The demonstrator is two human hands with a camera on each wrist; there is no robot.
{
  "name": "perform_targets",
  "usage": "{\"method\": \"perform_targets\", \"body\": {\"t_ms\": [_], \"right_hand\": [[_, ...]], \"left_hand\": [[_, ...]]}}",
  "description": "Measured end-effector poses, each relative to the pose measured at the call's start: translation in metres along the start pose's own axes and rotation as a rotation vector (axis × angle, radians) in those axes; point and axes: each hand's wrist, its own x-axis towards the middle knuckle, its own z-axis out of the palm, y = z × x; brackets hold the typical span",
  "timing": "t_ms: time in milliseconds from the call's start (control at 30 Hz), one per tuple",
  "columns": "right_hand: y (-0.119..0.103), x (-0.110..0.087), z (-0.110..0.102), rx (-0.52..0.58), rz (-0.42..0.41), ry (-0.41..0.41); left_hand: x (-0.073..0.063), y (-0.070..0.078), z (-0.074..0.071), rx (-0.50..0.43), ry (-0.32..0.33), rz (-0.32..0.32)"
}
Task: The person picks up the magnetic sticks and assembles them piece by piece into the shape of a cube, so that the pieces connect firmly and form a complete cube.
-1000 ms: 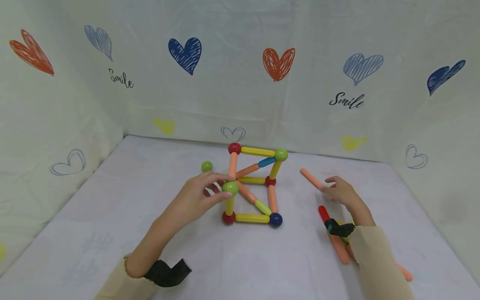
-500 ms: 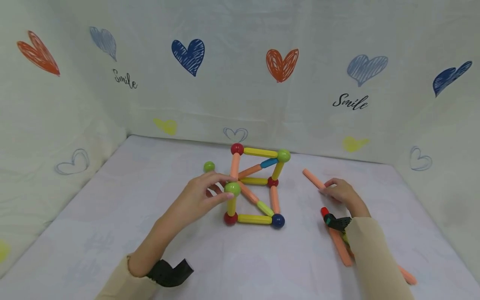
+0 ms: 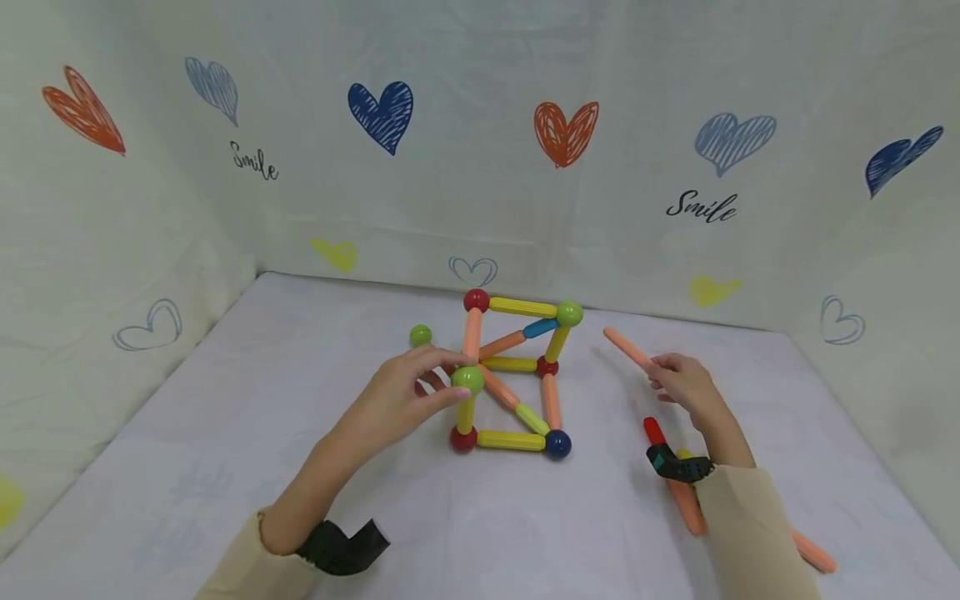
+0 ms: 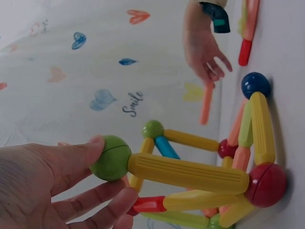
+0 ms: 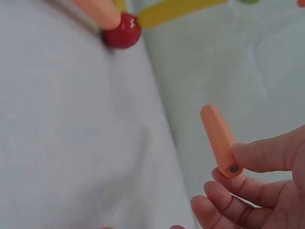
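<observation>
Hands are well apart here. The left hand has thumb and fingers pinched on a green ball topping an upright yellow rod, near left corner of the ball-and-rod frame. Right hand's pinching a peach rod by its near end, right of the frame. There's also a loose green ball just beyond the left hand, and more rods lie near right, partly hidden by the sleeve.
</observation>
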Motion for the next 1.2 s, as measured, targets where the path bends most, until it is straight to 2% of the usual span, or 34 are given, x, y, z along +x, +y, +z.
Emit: {"method": "perform_targets", "body": {"t_ms": [67, 100, 233, 367, 533, 733, 900, 1200], "right_hand": [[0.000, -0.002, 0.002, 0.089, -0.047, 0.053], [-0.005, -0.007, 0.002, 0.115, -0.085, 0.055], [-0.034, -0.040, 0.004, 0.185, -0.244, 0.070], [-0.072, -0.080, 0.007, 0.131, -0.394, -0.009], [-0.097, -0.108, 0.019, 0.006, -0.517, -0.100], [-0.101, -0.115, 0.038, -0.079, -0.615, -0.159], [-0.098, -0.112, 0.048, -0.083, -0.643, -0.183], [-0.097, -0.110, 0.056, -0.061, -0.625, -0.199]], "left_hand": [[0.000, -0.001, 0.000, 0.003, 0.002, -0.005], [0.000, -0.001, 0.000, 0.005, 0.003, -0.003], [0.000, -0.001, 0.000, 0.000, 0.007, 0.013], [0.000, -0.001, 0.000, 0.002, 0.007, 0.017], [0.000, 0.001, -0.001, 0.004, 0.003, 0.012], [0.000, 0.002, -0.001, 0.002, 0.003, 0.003], [0.000, 0.002, -0.001, -0.011, -0.005, 0.002], [-0.001, 0.001, -0.003, -0.018, -0.005, 0.009]]}}
